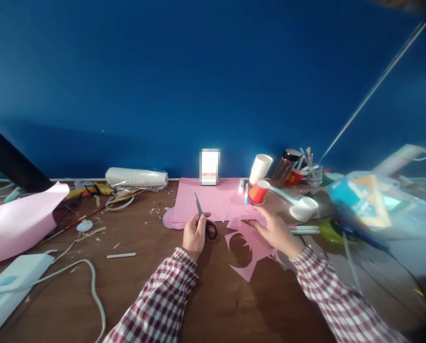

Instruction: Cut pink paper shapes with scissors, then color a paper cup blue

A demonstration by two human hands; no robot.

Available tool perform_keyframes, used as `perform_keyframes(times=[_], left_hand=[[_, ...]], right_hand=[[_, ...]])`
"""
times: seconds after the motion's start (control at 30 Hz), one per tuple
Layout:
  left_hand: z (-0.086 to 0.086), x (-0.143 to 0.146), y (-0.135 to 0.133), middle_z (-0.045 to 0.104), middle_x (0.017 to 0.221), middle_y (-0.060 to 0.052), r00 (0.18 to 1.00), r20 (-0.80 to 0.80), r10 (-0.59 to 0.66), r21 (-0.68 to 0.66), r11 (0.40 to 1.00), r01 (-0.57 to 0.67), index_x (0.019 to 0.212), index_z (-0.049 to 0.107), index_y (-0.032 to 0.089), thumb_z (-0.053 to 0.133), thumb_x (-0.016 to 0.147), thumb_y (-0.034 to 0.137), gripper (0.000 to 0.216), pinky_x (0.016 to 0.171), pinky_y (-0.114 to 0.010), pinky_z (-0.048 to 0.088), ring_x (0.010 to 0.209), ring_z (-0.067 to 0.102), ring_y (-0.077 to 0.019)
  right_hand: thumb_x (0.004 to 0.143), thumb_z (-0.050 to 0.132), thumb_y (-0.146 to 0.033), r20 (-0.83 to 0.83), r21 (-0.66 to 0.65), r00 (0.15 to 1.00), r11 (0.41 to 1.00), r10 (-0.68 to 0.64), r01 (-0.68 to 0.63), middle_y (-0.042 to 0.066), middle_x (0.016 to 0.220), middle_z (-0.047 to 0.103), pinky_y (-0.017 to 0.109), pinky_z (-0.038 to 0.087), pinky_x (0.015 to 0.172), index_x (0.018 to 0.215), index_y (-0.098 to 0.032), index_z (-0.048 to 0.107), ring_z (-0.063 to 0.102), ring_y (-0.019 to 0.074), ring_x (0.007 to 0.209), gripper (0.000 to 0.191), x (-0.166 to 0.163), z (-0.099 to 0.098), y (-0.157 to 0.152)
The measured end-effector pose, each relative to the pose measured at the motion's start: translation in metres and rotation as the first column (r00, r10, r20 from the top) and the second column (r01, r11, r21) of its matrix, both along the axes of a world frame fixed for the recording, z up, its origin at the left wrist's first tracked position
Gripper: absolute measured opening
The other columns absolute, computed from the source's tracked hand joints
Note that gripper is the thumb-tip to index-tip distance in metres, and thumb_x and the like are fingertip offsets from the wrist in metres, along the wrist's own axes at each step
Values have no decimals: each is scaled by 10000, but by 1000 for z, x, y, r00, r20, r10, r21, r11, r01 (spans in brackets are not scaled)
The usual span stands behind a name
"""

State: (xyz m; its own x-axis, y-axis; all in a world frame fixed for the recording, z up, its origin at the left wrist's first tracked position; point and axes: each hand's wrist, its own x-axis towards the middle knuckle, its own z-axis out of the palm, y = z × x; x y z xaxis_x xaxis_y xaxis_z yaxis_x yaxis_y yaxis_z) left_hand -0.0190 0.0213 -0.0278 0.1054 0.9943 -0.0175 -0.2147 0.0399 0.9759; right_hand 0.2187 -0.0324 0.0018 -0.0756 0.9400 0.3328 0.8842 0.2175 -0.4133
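Observation:
My left hand [194, 234] is closed around a pair of scissors [210, 229] with black handles, its blades pointing up and away from me. My right hand [277, 232] reaches over a cut-up pink paper scrap [250, 269] with curved cutouts; its thumb and fingers are stretched out and apart. Whether the fingertips touch the scrap I cannot tell. Behind both hands lies a flat pink sheet [198, 200]. Rounded pink pieces [168, 219] stick out at its left edge. A red paper cup [259, 191] stands upside down near the sheet's right side.
Behind stand a blurred-out white screen [209, 166] and a white cup [261, 167]. A sleeve of paper cups [136, 177] lies back left. A power strip [18, 286] with its cord is at front left. At right are a tape roll [332, 238] and a blue glue gun [363, 233].

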Motion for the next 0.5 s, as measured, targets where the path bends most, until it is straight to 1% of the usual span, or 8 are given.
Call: perform_keyframes(times=[0.03,0.1,0.17,0.23,0.3,0.37,0.43,0.5], left_hand=[[0,0,0,630,615,-16,1000,-2,2,0,1000,-2,928,561,125,505,789,434,343,450,-215,450,472,541,-105],[1,0,-1,635,624,-19,1000,-9,6,-5,1000,-6,923,562,127,506,786,433,340,446,-215,449,472,544,-106],[1,0,-1,633,616,-21,1000,-17,2,-7,1000,-2,921,563,125,505,785,432,340,441,-217,447,470,547,-109],[1,-1,-1,627,602,-20,1000,-15,-6,-4,1000,6,924,562,123,505,786,433,344,443,-223,451,466,547,-113],[0,-1,0,625,600,-19,1000,-6,-10,2,1000,10,925,559,123,507,787,434,344,450,-226,457,465,545,-112],[-1,-1,0,625,605,-16,1000,2,-10,5,1000,10,924,558,127,508,790,434,339,452,-224,457,469,543,-109],[-2,-1,0,622,608,-12,1000,2,-7,4,1000,7,924,560,130,508,792,433,335,452,-221,456,473,543,-107],[-2,-1,0,619,607,-10,1000,3,-5,0,1000,5,925,561,131,506,794,435,336,453,-222,455,472,543,-107]], right_hand=[[823,557,-429,32,-14,999,1000,-7,8,127,1281,526,460,409,966,1335,-214,385,491,300,1181,582,4,-2,0],[712,642,-524,113,-106,993,994,26,-14,153,1357,439,511,357,998,1386,-208,305,378,358,1264,817,10,-6,-1],[603,710,-561,174,-200,983,980,55,-19,176,1373,410,546,328,1002,1388,-199,307,333,401,1278,954,11,-10,-4],[597,729,-531,171,-211,984,977,50,-13,187,1343,439,531,350,990,1372,-185,337,387,392,1242,935,7,-14,-10],[674,700,-469,121,-169,992,985,46,-25,177,1304,479,487,383,979,1347,-175,371,449,346,1200,805,1,-16,-16],[726,674,-409,55,-149,996,987,73,-64,146,1282,509,453,398,981,1319,-193,406,479,306,1182,686,-4,-17,-20],[739,671,-383,-21,-157,994,981,111,-113,114,1293,512,427,408,986,1318,-224,403,486,280,1186,658,-4,-15,-24],[765,643,-390,-71,-148,992,982,107,-116,96,1334,483,419,416,988,1351,-249,351,478,266,1203,670,2,-11,-27]])
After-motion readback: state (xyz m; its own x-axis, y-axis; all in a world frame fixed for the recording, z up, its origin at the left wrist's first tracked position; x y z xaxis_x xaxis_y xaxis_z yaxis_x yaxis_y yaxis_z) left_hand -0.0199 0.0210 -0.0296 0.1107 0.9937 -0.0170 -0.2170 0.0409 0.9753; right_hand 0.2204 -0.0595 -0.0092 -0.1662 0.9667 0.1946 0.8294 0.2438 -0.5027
